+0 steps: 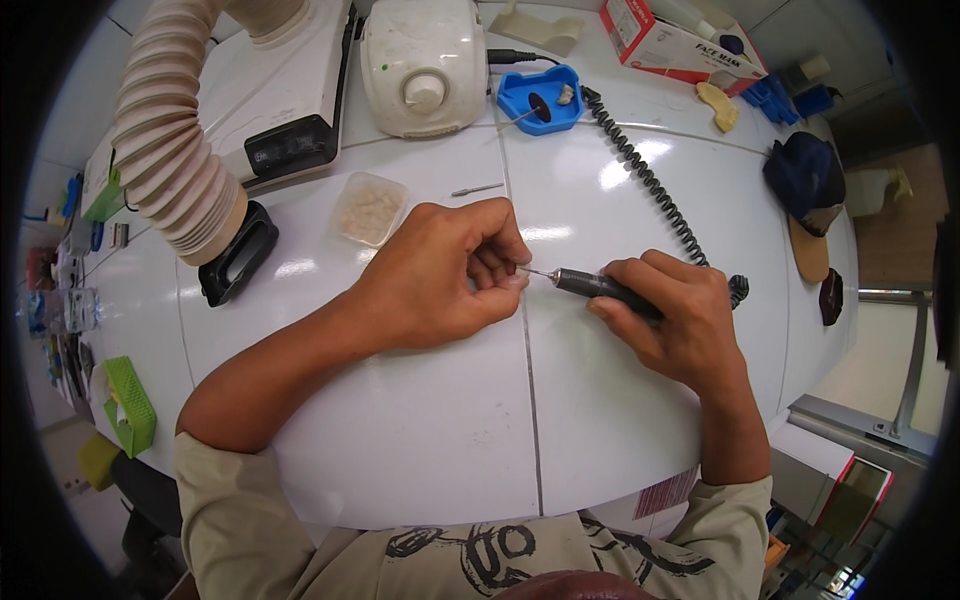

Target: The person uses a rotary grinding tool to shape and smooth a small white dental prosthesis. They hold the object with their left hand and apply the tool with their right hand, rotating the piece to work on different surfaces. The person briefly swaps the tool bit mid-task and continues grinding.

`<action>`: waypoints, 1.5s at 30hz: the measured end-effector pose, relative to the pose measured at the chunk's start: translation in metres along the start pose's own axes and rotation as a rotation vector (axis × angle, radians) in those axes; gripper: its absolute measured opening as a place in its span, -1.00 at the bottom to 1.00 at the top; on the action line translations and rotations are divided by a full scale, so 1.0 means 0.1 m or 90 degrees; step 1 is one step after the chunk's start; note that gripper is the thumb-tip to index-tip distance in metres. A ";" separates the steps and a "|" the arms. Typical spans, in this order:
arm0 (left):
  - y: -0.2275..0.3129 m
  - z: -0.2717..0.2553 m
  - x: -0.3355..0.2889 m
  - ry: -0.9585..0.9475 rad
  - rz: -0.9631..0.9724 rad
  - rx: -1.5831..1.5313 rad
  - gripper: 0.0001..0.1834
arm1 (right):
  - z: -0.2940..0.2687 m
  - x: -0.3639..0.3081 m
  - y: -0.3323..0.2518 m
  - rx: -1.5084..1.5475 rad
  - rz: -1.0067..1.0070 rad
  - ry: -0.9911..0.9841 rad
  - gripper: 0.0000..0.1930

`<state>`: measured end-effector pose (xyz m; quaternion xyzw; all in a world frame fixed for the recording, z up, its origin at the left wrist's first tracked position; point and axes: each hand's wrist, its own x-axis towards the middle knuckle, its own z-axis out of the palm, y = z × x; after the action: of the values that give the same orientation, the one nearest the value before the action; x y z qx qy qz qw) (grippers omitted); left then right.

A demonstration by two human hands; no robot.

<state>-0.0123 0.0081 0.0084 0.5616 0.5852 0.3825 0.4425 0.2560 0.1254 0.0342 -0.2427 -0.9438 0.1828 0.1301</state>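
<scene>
My right hand (680, 310) is wrapped round a black rotary handpiece (610, 290), its thin metal bur pointing left. The bur's tip meets a small pale piece (521, 277), pinched between the fingertips of my left hand (440, 275). The fingers hide most of that piece, so its exact shape does not show. A coiled black cord (650, 175) runs from near the handpiece's rear up to the back of the table. Beyond my left hand stands a clear square tub (369, 209) holding several pale bits. Next to it lies a loose metal bur (477, 189).
At the back sit a white control box (422, 70) with a knob and a blue tray (541, 100) holding a dark disc. A ribbed suction hose (175, 130) with black nozzle hangs at left. A mask box (680, 45), a cap (806, 185) and a green basket (130, 405) edge the table.
</scene>
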 end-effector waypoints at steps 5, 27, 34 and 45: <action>-0.01 0.00 0.00 -0.004 -0.007 -0.021 -0.82 | 0.00 -0.01 0.01 -0.004 0.003 0.001 -0.71; 0.01 0.00 0.00 -0.006 -0.014 0.001 -0.83 | 0.01 0.00 0.00 0.001 0.001 0.002 -0.71; -0.01 0.00 0.00 -0.007 0.001 -0.005 -0.84 | 0.00 0.00 -0.01 0.003 0.003 0.000 -0.70; -0.01 0.00 0.00 -0.001 0.009 -0.006 -0.84 | 0.01 0.00 -0.01 -0.002 0.003 0.001 -0.71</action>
<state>-0.0124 0.0077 0.0069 0.5637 0.5790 0.3883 0.4429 0.2550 0.1244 0.0341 -0.2453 -0.9434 0.1816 0.1297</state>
